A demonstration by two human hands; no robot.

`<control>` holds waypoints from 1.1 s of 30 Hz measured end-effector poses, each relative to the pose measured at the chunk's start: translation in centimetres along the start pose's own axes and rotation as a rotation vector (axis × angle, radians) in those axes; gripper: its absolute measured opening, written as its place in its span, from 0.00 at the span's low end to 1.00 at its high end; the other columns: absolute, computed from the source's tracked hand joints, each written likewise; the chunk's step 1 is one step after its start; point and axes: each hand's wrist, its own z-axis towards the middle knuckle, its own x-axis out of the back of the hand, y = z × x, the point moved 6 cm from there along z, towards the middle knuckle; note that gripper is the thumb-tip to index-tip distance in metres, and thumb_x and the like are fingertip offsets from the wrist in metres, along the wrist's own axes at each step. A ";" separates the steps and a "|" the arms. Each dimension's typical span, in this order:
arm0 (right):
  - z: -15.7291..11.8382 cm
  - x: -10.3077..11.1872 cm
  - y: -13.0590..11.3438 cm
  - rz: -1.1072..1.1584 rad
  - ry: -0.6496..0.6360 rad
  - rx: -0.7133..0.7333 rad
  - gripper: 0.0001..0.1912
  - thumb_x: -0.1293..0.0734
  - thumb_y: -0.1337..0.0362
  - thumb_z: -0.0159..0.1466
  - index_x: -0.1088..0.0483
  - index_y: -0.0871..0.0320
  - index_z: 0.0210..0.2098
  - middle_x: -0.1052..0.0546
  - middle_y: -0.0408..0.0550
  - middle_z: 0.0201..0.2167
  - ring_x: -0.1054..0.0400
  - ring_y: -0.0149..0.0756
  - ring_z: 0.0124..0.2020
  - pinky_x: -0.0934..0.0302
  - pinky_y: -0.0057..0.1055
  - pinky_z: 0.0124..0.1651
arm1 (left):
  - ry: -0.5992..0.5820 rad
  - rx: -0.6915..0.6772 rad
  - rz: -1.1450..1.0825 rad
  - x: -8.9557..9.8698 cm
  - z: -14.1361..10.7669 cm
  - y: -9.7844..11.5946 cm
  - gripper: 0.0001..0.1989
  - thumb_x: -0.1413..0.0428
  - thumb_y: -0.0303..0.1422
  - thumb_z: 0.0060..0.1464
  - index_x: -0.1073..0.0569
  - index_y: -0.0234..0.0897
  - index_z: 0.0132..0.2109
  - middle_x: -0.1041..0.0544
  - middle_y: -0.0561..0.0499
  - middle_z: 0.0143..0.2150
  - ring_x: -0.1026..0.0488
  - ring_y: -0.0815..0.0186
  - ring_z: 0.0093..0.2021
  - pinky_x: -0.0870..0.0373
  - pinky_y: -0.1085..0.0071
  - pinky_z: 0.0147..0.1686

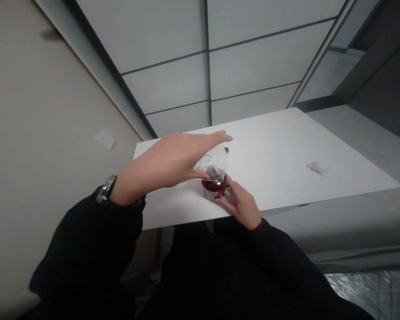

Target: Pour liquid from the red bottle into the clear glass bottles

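Note:
Low over the white table, my left hand (pixel 173 158) has its thumb and fingers around a clear plastic cover (pixel 218 156), which looks like a see-through box or lid. Directly under it stands a dark red container (pixel 209 186) with a pale lower part, upright on the tabletop. My right hand (pixel 243 202) grips that container from its right side, thumb at the front and fingers partly hidden behind. Something shiny and silvery shows through the clear plastic. Whether the cover touches the container's top, I cannot tell.
The white table (pixel 270 151) reaches to the right, with a crumpled whitish packet (pixel 318 168) lying on it. Beyond its far edge are pale sliding panels (pixel 253 62). A wall with a socket (pixel 106 139) is at the left.

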 end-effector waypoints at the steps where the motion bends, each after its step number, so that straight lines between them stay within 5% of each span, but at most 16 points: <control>1: 0.0 0.0 0.0 0.002 0.001 -0.003 0.44 0.30 0.49 0.70 0.51 0.48 0.78 0.22 0.57 0.62 0.22 0.52 0.57 0.24 0.48 0.56 | 0.000 -0.001 0.004 0.0 0.0 0.0 0.35 0.40 0.45 0.65 0.42 0.54 0.75 0.32 0.51 0.74 0.29 0.48 0.69 0.32 0.57 0.64; 33: 0.1 0.0 -0.1 -0.038 0.007 0.018 0.46 0.28 0.53 0.69 0.55 0.46 0.78 0.23 0.56 0.63 0.23 0.53 0.58 0.24 0.52 0.57 | -0.030 -0.014 0.094 0.5 0.9 1.3 0.31 0.41 0.45 0.64 0.37 0.53 0.71 0.21 0.50 0.62 0.22 0.50 0.59 0.28 0.59 0.57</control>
